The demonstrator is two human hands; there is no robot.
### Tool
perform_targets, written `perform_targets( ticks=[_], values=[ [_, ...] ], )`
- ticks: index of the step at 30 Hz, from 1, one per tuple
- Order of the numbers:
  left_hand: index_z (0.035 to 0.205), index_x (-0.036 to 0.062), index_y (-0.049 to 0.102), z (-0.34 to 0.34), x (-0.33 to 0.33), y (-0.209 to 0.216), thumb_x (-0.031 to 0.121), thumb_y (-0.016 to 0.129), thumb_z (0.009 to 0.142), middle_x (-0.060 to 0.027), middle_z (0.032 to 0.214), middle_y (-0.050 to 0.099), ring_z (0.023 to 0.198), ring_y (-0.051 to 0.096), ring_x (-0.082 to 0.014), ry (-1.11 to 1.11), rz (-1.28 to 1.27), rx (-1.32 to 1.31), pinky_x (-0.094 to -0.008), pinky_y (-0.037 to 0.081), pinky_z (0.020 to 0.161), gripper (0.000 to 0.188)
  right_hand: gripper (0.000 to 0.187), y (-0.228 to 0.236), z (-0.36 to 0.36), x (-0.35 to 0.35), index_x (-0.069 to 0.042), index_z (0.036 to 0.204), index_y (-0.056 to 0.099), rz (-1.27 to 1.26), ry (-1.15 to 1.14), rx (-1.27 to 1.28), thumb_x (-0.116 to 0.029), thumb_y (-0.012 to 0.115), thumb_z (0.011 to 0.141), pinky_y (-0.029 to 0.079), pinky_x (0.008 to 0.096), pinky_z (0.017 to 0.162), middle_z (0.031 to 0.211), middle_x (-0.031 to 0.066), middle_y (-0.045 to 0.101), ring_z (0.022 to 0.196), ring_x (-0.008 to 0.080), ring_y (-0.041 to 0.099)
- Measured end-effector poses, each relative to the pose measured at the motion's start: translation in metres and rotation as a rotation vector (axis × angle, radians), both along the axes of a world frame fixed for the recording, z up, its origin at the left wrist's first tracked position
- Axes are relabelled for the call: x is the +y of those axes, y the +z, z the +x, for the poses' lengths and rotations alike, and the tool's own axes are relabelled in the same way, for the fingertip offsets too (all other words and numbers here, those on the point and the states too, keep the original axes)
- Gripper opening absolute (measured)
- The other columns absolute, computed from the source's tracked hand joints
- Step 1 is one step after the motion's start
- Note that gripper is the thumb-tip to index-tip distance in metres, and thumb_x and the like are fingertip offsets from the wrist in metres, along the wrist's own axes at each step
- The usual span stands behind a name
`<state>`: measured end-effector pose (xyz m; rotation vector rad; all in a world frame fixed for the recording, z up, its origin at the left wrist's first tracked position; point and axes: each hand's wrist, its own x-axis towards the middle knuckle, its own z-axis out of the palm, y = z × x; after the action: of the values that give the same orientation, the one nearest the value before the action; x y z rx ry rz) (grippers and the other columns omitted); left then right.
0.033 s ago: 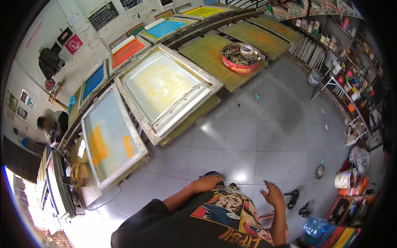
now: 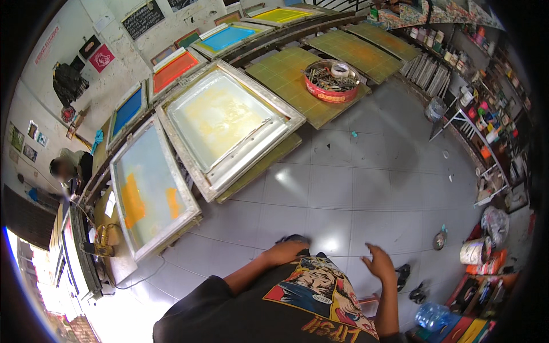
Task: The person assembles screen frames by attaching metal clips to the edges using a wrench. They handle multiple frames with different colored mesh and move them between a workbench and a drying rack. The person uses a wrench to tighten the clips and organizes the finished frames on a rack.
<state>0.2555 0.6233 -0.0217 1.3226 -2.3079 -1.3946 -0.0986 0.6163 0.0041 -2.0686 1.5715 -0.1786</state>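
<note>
My left hand [image 2: 285, 252] rests at the front of my black shirt [image 2: 246, 306], beside a small dark shape below it; its fingers blend together, so I cannot tell how they are held. To the right of the shirt, my right hand [image 2: 380, 263] hangs over the tiled floor with fingers apart and nothing in it. Nearest to my hands, on the left, are two wood-edged printing screens: one [image 2: 214, 117] with whitish mesh and yellowish smears, the other [image 2: 150, 188] greyish with orange patches. Neither hand touches them.
Screens with red [image 2: 174, 72], blue and yellow mesh line the long bench. A red round tin [image 2: 330, 94] of small bits and a tape roll stands on a green board. Shelves of bottles [image 2: 483, 123] run along the right. A person [image 2: 71, 168] is at far left.
The view has shifted slightly, so the screens and floor things sit a little further left. My right hand is slightly higher in the picture. Nothing has been picked up.
</note>
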Motion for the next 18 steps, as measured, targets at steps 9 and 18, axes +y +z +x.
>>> perform_targets(
  ticks=[9,18],
  values=[
    [0.118,0.0039,0.055,-0.064,-0.201,0.015,0.031,0.056,0.089,-0.0167,0.112,0.059,0.107,0.055,-0.0287,0.085,0.167,0.282,-0.0359,0.041,0.093,0.039,0.046,-0.073,-0.062,-0.255,-0.002,0.121,0.053,0.108,-0.195,-0.274,-0.026,0.064,0.083,0.046,0.0387,0.086,0.110,0.0206,0.061,0.099,0.0339,0.059],
    [0.093,0.0018,0.057,-0.128,-0.412,0.018,0.017,0.054,0.091,-0.0122,0.086,0.062,0.081,0.058,-0.0198,-0.148,0.165,0.285,-0.0325,0.044,0.077,0.016,0.038,-0.241,-0.251,-0.165,0.002,0.104,0.060,0.350,-0.538,-0.004,-0.028,0.064,0.081,0.049,0.0402,0.082,0.103,0.0207,0.062,0.091,0.0361,0.061]
  ],
)
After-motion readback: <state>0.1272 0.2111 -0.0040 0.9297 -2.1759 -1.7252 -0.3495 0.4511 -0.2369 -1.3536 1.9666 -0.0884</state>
